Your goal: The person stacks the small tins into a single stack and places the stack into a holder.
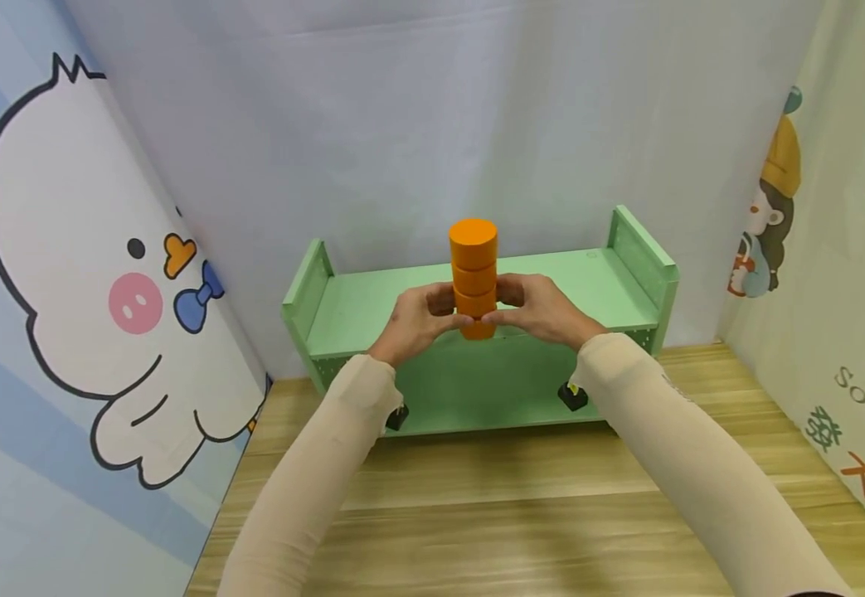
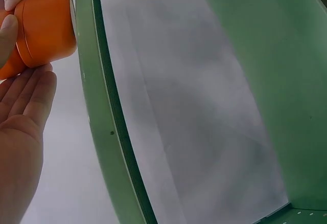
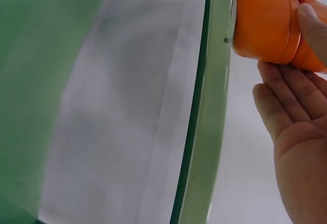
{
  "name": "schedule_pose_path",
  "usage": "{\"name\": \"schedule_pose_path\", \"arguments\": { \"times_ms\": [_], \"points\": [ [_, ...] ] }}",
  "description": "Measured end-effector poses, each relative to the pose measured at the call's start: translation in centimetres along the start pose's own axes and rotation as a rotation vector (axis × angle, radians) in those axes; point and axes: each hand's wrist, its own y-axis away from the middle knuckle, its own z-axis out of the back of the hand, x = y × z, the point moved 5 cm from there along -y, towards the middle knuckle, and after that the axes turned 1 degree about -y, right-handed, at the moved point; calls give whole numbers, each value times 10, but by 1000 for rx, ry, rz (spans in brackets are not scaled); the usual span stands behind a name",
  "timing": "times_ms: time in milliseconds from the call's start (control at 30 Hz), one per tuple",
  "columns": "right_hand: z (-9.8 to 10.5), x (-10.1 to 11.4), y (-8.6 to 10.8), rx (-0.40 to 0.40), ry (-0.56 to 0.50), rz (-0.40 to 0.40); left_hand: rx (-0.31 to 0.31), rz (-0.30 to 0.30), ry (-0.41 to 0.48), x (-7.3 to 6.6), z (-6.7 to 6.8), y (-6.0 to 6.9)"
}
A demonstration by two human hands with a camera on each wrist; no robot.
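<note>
Both hands hold an upright stack of several orange cylinders [image 1: 474,249] at the front edge of a light green shelf's top [image 1: 395,290]. My left hand [image 1: 420,319] grips it from the left side, thumb in front and fingers behind. From the right, my right hand [image 1: 540,307] grips it the same way, the thumbs close together near the bottom. In the left wrist view, the lowest orange cylinder [image 2: 48,27] has a smooth rounded edge and lies close to the green board. The right wrist view shows this cylinder [image 3: 263,22] with a whitish underside. Whether the stack touches the shelf, I cannot tell.
The green shelf has raised end boards [image 1: 644,245] and a lower level [image 1: 477,414]. Small black objects [image 1: 572,395] stand on that level, one with yellow on it. Below is a wood-grain surface [image 1: 462,531]. Printed cloth walls [image 1: 402,124] enclose the space.
</note>
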Motion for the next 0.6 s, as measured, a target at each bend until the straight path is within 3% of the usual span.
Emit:
{"name": "schedule_pose_path", "arguments": {
  "times_ms": [600],
  "points": [
    [4, -3, -12, 5, 62, -27, -27, 32, -1, 4, -2, -15]
  ]
}}
